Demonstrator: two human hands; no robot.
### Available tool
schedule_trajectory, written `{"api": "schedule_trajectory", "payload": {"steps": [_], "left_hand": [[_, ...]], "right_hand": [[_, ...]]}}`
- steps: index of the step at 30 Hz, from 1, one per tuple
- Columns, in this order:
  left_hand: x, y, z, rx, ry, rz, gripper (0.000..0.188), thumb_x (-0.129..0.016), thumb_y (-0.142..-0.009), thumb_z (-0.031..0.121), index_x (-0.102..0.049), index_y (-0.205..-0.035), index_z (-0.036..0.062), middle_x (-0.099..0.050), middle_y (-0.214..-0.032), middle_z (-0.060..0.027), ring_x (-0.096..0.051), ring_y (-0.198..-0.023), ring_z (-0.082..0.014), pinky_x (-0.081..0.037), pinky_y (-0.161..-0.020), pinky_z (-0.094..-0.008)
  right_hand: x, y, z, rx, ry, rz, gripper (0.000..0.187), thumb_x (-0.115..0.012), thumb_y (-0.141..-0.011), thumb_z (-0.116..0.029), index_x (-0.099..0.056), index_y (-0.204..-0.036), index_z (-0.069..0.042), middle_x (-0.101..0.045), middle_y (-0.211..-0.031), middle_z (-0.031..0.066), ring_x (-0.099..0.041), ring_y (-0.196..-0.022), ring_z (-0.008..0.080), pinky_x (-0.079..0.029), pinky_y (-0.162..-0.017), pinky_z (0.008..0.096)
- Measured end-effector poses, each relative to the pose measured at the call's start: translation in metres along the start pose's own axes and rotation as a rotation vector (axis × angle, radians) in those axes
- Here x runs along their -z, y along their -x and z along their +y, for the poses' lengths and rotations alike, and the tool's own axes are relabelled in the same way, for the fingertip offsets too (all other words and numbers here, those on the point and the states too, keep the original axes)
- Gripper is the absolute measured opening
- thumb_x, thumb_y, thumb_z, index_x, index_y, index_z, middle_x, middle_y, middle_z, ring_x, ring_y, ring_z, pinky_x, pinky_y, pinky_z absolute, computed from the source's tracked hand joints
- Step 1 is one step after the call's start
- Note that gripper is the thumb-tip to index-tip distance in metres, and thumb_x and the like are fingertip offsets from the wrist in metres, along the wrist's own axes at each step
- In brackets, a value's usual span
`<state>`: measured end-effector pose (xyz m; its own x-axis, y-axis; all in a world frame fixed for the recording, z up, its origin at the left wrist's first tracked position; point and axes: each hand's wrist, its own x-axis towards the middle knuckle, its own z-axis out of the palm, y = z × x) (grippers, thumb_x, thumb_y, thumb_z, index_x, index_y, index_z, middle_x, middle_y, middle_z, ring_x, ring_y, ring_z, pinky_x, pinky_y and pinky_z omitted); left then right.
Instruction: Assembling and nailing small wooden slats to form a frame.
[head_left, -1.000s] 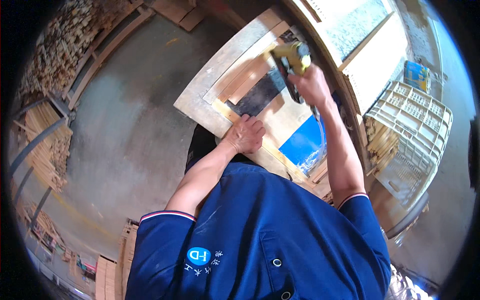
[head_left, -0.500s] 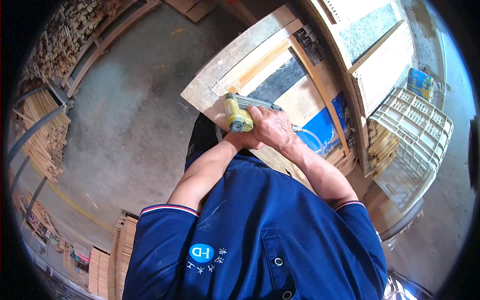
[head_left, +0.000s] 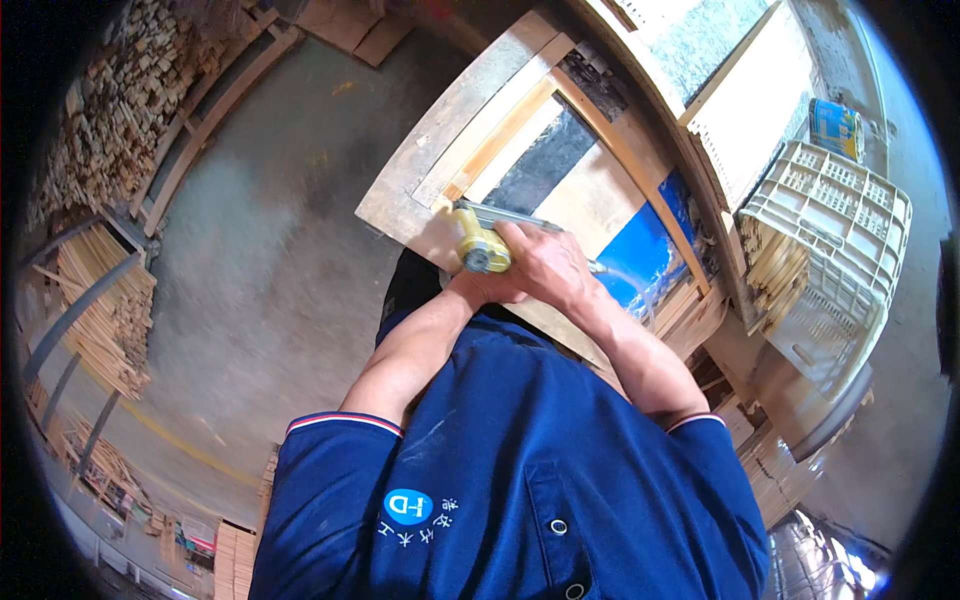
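My right hand [head_left: 550, 265] is closed around a yellow and grey nail gun [head_left: 476, 240], whose air hose [head_left: 632, 280] trails off to the right. The nail gun rests over the near left corner of a narrow wooden frame [head_left: 512, 133] lying on a worn wooden workbench [head_left: 402, 196]. My left hand [head_left: 487, 288] is tucked just below the tool, at the bench's near edge. Its fingers are mostly hidden by the nail gun and my right hand. Inside the frame, dark, bare and blue patches of the bench top show.
At the right stand a white plastic crate [head_left: 850, 205], a bundle of wooden strips [head_left: 775, 270] and a blue can [head_left: 835, 128]. Light boards [head_left: 745, 110] lie beyond the bench. Stacked wood strips [head_left: 125, 120] fill the far left, with more sticks on a metal rack [head_left: 80, 315].
The whole view has shifted slightly, so bench and frame appear a little further left. The nail gun sits slightly lower in the picture, still in my right hand.
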<state>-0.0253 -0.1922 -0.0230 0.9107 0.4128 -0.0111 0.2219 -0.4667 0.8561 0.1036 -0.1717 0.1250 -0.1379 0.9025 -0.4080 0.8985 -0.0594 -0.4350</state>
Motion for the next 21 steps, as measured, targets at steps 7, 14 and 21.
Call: {"api": "schedule_trajectory", "payload": {"steps": [7,14,21], "left_hand": [[0.040,-0.022,0.018,-0.187,-0.299,0.106,0.014,-0.071,-0.071,0.024,-0.065,-0.075,0.0120,-0.056,-0.083,-0.0063,-0.057,-0.086,-0.0243,-0.044,-0.079,-0.0399],[0.039,-0.027,0.028,-0.202,-0.387,0.024,0.023,-0.073,-0.070,0.022,-0.067,-0.090,0.0100,-0.063,-0.092,-0.0099,-0.062,-0.089,-0.0309,-0.049,-0.081,-0.0454],[0.022,-0.036,0.035,-0.282,-0.580,0.007,0.017,-0.071,-0.079,0.020,-0.064,-0.092,0.0111,-0.061,-0.094,-0.0105,-0.058,-0.090,-0.0316,-0.044,-0.081,-0.0443]], "right_hand": [[0.003,0.134,0.048,-0.465,-0.259,0.364,0.043,-0.072,-0.082,-0.008,-0.061,-0.123,-0.012,-0.072,-0.104,0.0193,-0.071,-0.096,0.0397,-0.058,-0.081,0.0485],[-0.050,0.325,0.168,-1.179,-0.158,0.551,0.030,-0.059,-0.093,-0.020,-0.056,-0.120,-0.006,-0.069,-0.099,0.0274,-0.067,-0.093,0.0459,-0.051,-0.079,0.0567],[-0.139,0.474,0.284,-1.613,-0.171,0.564,0.056,-0.060,-0.094,-0.020,-0.042,-0.147,-0.014,-0.064,-0.121,0.0222,-0.061,-0.113,0.0446,-0.051,-0.094,0.0516]]}}
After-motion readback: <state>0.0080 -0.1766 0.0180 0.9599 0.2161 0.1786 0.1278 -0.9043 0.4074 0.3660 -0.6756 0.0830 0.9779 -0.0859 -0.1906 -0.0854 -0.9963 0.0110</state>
